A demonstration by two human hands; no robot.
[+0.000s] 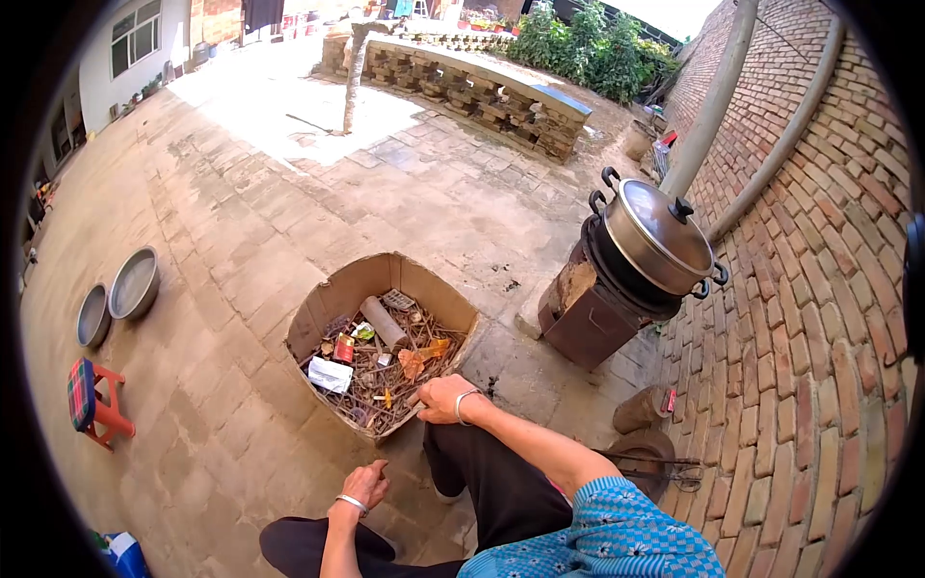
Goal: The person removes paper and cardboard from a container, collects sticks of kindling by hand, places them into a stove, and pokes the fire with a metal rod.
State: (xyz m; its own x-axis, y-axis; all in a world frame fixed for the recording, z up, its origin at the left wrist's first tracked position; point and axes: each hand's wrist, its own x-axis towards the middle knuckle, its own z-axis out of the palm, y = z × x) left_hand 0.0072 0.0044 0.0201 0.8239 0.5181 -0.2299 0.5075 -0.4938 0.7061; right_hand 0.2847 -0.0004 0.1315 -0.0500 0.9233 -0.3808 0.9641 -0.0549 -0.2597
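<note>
A cardboard box [318, 306] stands open on the paving in front of my knees, filled with thin twigs [371, 400] and scraps. In it lie a short log [383, 322], a white packet [330, 375], a red packet [344, 348] and crumpled orange-brown pieces [412, 363]. My right hand [447, 399] is closed at the near right rim of the box, its fingers curled over the edge. Above my left knee, my left hand [365, 485] hangs apart from the box, fingers loosely bent, with nothing visible in it.
Right of the box, a lidded steel pot [660, 236] sits on a dark stove [590, 323] beside a brick wall [819, 318]. A log stump [640, 408] stands nearer me. Two metal basins [134, 283] and a red-legged stool [99, 405] are at left.
</note>
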